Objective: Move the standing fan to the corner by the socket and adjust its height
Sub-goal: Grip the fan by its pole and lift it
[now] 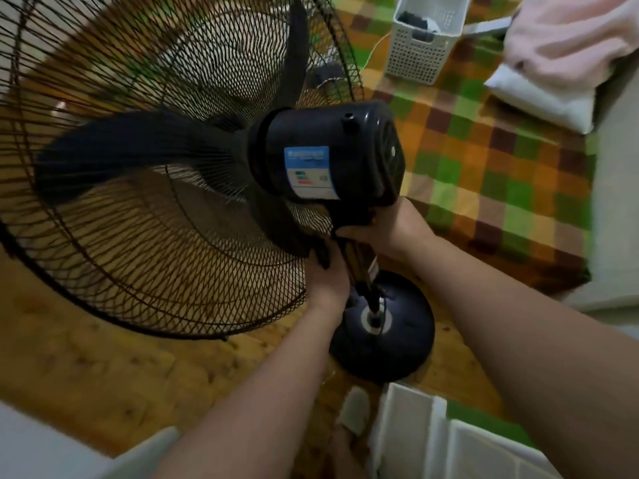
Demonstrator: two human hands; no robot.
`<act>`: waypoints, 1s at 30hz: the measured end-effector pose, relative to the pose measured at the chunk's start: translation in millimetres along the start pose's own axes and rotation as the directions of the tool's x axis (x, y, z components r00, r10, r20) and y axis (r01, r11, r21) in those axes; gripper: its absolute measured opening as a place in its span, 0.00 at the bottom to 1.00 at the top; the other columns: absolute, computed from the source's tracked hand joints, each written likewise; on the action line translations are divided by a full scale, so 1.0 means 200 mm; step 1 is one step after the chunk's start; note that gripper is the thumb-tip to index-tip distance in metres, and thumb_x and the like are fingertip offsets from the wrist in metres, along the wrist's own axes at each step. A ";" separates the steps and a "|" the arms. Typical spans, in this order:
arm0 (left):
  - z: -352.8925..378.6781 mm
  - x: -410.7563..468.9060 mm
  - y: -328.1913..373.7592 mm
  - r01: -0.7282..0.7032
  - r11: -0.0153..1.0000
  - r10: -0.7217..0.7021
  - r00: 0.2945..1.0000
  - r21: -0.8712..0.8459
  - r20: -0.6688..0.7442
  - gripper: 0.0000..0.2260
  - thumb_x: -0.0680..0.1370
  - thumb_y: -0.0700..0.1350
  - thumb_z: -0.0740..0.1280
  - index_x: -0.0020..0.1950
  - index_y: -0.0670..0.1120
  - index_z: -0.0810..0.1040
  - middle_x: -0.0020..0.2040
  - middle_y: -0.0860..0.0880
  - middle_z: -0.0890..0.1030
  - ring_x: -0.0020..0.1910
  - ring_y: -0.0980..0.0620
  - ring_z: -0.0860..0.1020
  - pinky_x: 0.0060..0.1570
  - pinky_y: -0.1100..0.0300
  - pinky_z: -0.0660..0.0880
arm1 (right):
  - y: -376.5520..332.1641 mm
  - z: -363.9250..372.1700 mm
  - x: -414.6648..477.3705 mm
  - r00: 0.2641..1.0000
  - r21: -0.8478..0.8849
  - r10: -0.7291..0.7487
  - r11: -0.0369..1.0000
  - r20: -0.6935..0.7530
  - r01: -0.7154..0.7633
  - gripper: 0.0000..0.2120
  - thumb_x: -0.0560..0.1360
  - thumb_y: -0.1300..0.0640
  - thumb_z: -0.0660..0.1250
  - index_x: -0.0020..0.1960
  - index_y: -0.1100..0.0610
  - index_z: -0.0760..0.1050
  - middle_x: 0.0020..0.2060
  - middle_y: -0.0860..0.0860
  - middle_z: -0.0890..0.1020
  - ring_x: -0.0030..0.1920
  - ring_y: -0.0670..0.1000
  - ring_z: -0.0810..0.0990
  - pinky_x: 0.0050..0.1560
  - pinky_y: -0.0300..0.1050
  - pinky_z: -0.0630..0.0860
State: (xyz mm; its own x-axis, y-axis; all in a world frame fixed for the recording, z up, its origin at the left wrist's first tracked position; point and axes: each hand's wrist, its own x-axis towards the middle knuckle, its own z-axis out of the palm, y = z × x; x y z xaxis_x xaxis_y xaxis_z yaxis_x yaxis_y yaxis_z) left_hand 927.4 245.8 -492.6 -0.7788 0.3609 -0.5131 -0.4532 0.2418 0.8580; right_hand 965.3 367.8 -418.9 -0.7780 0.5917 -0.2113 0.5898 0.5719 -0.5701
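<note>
A black standing fan fills the view from above: its wire cage [138, 188] at left, its motor housing [332, 153] with a blue-and-white label in the middle, and its round base [408, 344] on the wooden floor below. My right hand [390, 226] grips the neck just under the motor. My left hand [328, 274] is closed around the pole [359, 267] a little lower, beside the cage's rim. The black blades stand still. No socket is in view.
A checkered green-and-orange blanket [484, 160] covers a bed at right, with a white perforated basket [425, 36] and a pink cloth [567, 39] on it. White boxes [432, 437] stand by my slippered foot [356, 409] at the bottom.
</note>
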 end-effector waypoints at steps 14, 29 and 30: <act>-0.23 0.18 0.00 0.011 0.999 -0.017 0.994 -0.048 -0.110 0.08 0.84 0.48 0.62 0.45 0.57 0.75 0.35 0.64 0.81 0.35 0.74 0.76 0.36 0.78 0.68 | -0.31 0.24 0.21 0.995 -0.010 -0.095 0.995 -0.031 0.095 0.26 0.67 0.41 0.78 0.60 0.50 0.78 0.45 0.46 0.79 0.44 0.46 0.76 0.35 0.35 0.68; -0.54 0.45 0.02 0.161 0.982 -0.181 0.955 -0.099 -0.235 0.09 0.83 0.48 0.62 0.61 0.51 0.78 0.50 0.54 0.79 0.49 0.53 0.76 0.53 0.56 0.72 | -0.69 0.53 0.47 0.979 -0.167 -0.188 0.966 0.080 0.199 0.27 0.69 0.40 0.75 0.63 0.52 0.76 0.44 0.46 0.76 0.41 0.49 0.76 0.38 0.42 0.72; -0.56 0.47 0.01 0.174 0.976 -0.201 0.951 -0.129 -0.236 0.06 0.83 0.49 0.63 0.56 0.52 0.78 0.48 0.56 0.79 0.46 0.55 0.77 0.51 0.57 0.72 | -0.71 0.55 0.49 0.979 -0.172 -0.189 0.964 0.082 0.201 0.27 0.69 0.39 0.75 0.63 0.52 0.76 0.43 0.46 0.76 0.41 0.49 0.76 0.38 0.42 0.72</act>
State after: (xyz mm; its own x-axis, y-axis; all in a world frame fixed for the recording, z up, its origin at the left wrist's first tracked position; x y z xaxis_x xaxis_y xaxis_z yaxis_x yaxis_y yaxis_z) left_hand 804.4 180.0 -535.8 -0.7520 0.0818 -0.6540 -0.6339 0.1822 0.7517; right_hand 782.2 282.2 -445.6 -0.8905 0.4243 -0.1639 0.4499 0.7683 -0.4553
